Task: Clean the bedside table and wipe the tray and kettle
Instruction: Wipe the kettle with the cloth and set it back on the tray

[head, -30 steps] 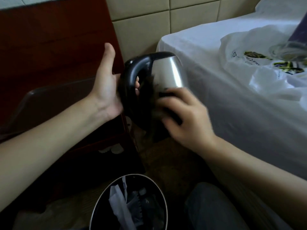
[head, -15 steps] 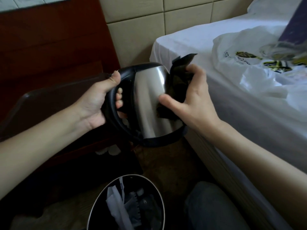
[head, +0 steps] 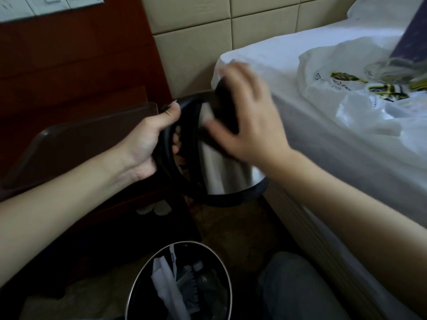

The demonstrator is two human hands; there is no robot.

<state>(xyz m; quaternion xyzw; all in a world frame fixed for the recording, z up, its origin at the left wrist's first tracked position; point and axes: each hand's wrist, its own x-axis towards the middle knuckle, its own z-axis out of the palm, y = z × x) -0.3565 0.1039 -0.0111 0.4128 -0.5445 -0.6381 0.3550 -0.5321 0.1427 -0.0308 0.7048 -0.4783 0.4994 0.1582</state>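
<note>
A steel kettle (head: 221, 179) with a black handle and black base hangs tilted in the air between the bedside table and the bed. My left hand (head: 147, 139) grips its handle. My right hand (head: 251, 121), blurred by motion, presses a dark cloth (head: 227, 107) against the kettle's upper side. A dark brown tray (head: 76, 144) lies on the red-brown bedside table (head: 69, 72) to the left, under my left forearm.
A round bin (head: 180, 285) with crumpled paper and wrappers stands on the floor below the kettle. The white bed (head: 300, 70) on the right carries a white plastic bag (head: 351, 88) and a purple box (head: 411, 35). My knee (head: 300, 287) shows at the bottom right.
The kettle has turned from lying sideways to base down and towards me. My right hand with the cloth has moved from the kettle's lower side up to its top.
</note>
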